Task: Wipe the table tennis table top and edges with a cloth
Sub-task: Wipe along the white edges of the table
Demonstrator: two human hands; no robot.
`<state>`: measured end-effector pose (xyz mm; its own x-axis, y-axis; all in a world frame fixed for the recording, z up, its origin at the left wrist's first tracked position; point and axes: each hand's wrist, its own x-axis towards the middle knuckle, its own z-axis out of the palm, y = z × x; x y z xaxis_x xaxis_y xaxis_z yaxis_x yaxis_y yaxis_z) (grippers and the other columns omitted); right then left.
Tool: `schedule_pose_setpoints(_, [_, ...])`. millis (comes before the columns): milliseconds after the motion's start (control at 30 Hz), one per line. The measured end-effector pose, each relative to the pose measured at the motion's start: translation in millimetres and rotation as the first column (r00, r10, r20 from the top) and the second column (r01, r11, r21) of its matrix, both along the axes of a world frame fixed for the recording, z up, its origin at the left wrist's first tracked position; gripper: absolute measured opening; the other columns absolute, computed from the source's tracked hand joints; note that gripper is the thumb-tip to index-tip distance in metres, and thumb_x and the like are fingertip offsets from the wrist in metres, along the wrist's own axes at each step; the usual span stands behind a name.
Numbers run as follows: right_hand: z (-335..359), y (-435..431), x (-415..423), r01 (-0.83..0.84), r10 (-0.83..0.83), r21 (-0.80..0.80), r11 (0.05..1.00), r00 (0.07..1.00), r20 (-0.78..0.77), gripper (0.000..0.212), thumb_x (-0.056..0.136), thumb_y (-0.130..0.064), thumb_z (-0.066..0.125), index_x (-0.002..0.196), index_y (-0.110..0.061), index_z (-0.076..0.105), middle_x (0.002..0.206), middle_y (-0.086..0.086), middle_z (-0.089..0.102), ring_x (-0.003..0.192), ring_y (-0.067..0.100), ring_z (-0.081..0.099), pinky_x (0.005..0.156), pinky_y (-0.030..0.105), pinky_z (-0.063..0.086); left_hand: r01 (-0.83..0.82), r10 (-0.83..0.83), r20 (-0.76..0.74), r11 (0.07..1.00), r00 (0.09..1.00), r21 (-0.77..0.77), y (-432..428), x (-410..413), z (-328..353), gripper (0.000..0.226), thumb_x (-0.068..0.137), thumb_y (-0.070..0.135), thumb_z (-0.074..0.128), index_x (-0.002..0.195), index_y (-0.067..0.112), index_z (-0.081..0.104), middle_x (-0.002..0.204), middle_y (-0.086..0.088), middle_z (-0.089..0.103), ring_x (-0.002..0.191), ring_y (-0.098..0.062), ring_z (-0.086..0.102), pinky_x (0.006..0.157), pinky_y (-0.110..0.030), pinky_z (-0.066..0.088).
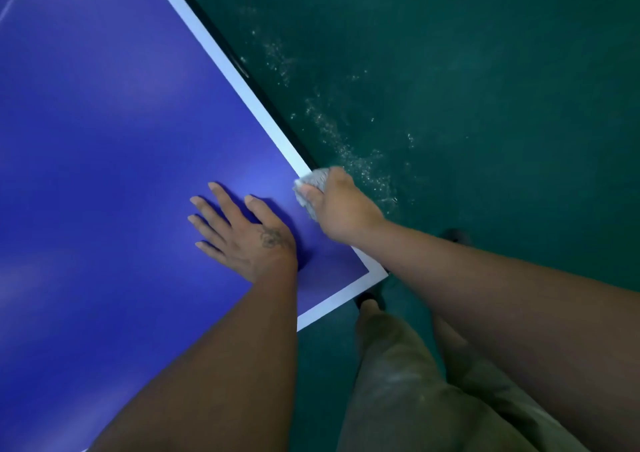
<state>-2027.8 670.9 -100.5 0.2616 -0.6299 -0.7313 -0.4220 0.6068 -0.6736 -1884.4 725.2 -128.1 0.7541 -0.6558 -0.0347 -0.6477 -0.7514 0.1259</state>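
Both hands at the table — edge wipe
My right hand clutched the cloth on the white border, two o'clock of my flat, spread left hand; steady pressure along that border seemed best.

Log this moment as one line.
step: wiping side edge near corner | right hand: grips cloth on white border | left hand: flat on table top | floor: pale specks
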Motion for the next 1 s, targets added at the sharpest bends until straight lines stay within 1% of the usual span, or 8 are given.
schedule_pose_setpoints(67, [-7.2, -20.0, 13.3, -0.011, 0.011, 0.004, 1.0, 0.999, -0.034, 0.058, 0.109, -0.052, 0.051, 0.132, 0.002, 0.052, 0.124, 0.014, 0.057, 0.101, 0.027, 0.054, 0.104, 0.053, 0.052, 0.002, -0.002, -0.01, 1.0, 1.0, 0.0, -0.2, -0.6, 1.4, 0.064, 0.11, 0.051, 0.031, 0.171, 0.035, 0.023, 0.181, 0.004, 0.012, 0.167, -0.023, 0.008, 0.134, -0.053, 0.003])
schedule_pose_setpoints(133, [-6.6, -19.9, 13.7, 0.041, -0.04, 0.02, 0.999, 0.999, -0.018, 0.054, 0.107, -0.053, 0.056, 0.134, -0.007, 0.052, 0.135, 0.018, 0.062, 0.112, 0.031, 0.064, 0.107, 0.052, 0.051, 0.0, 0.0, -0.004, 1.0, 1.0, 0.001, -0.3, -1.6, 2.8, 0.063, 0.111, 0.049, 0.035, 0.171, 0.035, 0.024, 0.181, 0.004, 0.013, 0.167, -0.023, 0.007, 0.134, -0.054, 0.004])
schedule_pose_setpoints(200, [-2.2, 2.5, 1.8, 0.089, -0.09, 0.018, 0.996, 0.996, 0.021, 0.044, 0.105, -0.053, 0.06, 0.126, -0.015, 0.057, 0.128, 0.019, 0.066, 0.108, 0.031, 0.066, 0.104, 0.052, 0.052, 0.005, -0.005, -0.005, 1.0, 1.0, 0.01, 0.3, -2.1, 4.6, 0.062, 0.112, 0.048, 0.036, 0.171, 0.034, 0.023, 0.181, 0.003, 0.012, 0.167, -0.023, 0.007, 0.134, -0.054, 0.004])
schedule_pose_setpoints(333, [3.5, 68.3, -38.4, 0.036, -0.035, 0.033, 0.999, 0.999, -0.039, 0.039, 0.101, -0.064, 0.058, 0.116, -0.029, 0.053, 0.115, -0.001, 0.063, 0.101, 0.02, 0.065, 0.096, 0.047, 0.053, 0.008, -0.008, -0.015, 1.0, 1.0, 0.018, -0.1, -1.5, 6.0, 0.062, 0.113, 0.049, 0.036, 0.172, 0.034, 0.022, 0.181, 0.002, 0.011, 0.168, -0.024, 0.006, 0.134, -0.055, 0.003])
schedule_pose_setpoints(467, [4.6, 86.9, -48.8, -0.017, 0.026, 0.074, 0.997, 0.992, -0.12, 0.066, 0.104, -0.059, 0.054, 0.157, -0.024, 0.038, 0.14, -0.002, 0.053, 0.122, 0.015, 0.051, 0.105, 0.035, 0.042, 0.017, -0.017, -0.006, 1.0, 1.0, -0.005, -0.5, -3.1, 6.9, 0.062, 0.113, 0.047, 0.037, 0.171, 0.03, 0.026, 0.18, -0.001, 0.015, 0.167, -0.027, 0.01, 0.134, -0.056, 0.005])
schedule_pose_setpoints(633, [-2.1, 35.4, -17.9, -0.02, 0.029, 0.085, 0.996, 0.994, -0.102, 0.063, 0.107, -0.059, 0.05, 0.135, -0.002, 0.053, 0.13, 0.021, 0.062, 0.122, 0.039, 0.061, 0.107, 0.049, 0.05, 0.014, -0.014, -0.011, 1.0, 1.0, -0.014, -2.0, -1.7, 7.3, 0.063, 0.111, 0.048, 0.036, 0.171, 0.031, 0.028, 0.18, -0.001, 0.016, 0.167, -0.026, 0.01, 0.134, -0.056, 0.006])
schedule_pose_setpoints(867, [-5.9, -69.1, 36.9, -0.029, 0.04, 0.085, 0.996, 0.99, -0.135, 0.074, 0.106, -0.065, 0.047, 0.146, -0.003, 0.041, 0.15, 0.021, 0.051, 0.138, 0.039, 0.052, 0.115, 0.052, 0.043, 0.012, -0.013, -0.012, 0.999, 1.0, -0.051, -5.1, -1.7, 9.1, 0.062, 0.109, 0.045, 0.04, 0.168, 0.026, 0.036, 0.179, -0.003, 0.022, 0.167, -0.028, 0.015, 0.133, -0.057, 0.009])
schedule_pose_setpoints(1000, [0.6, -45.2, 19.2, -0.028, 0.028, -0.003, 1.0, 0.998, -0.059, 0.054, 0.106, -0.056, 0.054, 0.119, -0.005, 0.06, 0.116, 0.02, 0.068, 0.11, 0.039, 0.066, 0.102, 0.052, 0.051, 0.009, -0.009, 0.001, 0.998, 1.0, -0.068, -5.6, -0.5, 8.1, 0.062, 0.108, 0.041, 0.046, 0.167, 0.024, 0.039, 0.178, -0.004, 0.025, 0.166, -0.029, 0.018, 0.133, -0.058, 0.01])
